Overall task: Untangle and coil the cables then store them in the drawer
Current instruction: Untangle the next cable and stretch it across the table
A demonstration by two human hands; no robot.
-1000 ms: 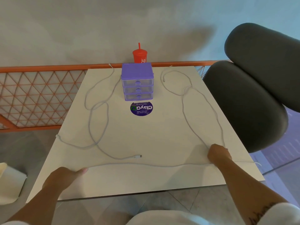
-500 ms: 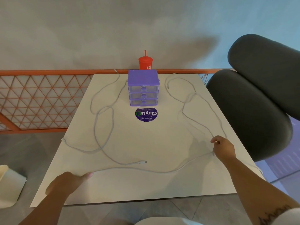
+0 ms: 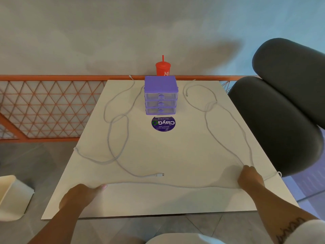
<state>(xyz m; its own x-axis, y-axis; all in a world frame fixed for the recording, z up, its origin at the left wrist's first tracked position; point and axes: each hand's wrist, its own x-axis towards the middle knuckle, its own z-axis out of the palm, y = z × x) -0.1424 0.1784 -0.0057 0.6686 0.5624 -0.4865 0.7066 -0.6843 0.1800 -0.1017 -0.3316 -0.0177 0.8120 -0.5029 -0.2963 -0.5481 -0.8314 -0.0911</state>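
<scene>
Long white cables sprawl over the white table (image 3: 175, 155). One cable (image 3: 175, 185) runs nearly straight along the near edge between my hands. My left hand (image 3: 82, 196) pinches its left end under the thumb. My right hand (image 3: 250, 176) grips it at the near right, fingers curled over it; from there two strands climb to a knot (image 3: 210, 104). A second cable (image 3: 110, 138) loops over the table's left half and ends in a connector (image 3: 161, 174). The purple three-drawer unit (image 3: 161, 95) stands at the far middle with all drawers closed.
A red lidded cup with a straw (image 3: 162, 68) stands behind the drawers, and a round purple sticker (image 3: 163, 123) lies in front of them. A dark padded chair (image 3: 281, 120) presses against the table's right side. An orange mesh railing (image 3: 52, 110) runs on the left, with a cream bin (image 3: 12, 196) below it.
My right hand has drawn back toward the near edge with the cable, and the span between my hands has gone straighter. My left hand has stayed at the near left.
</scene>
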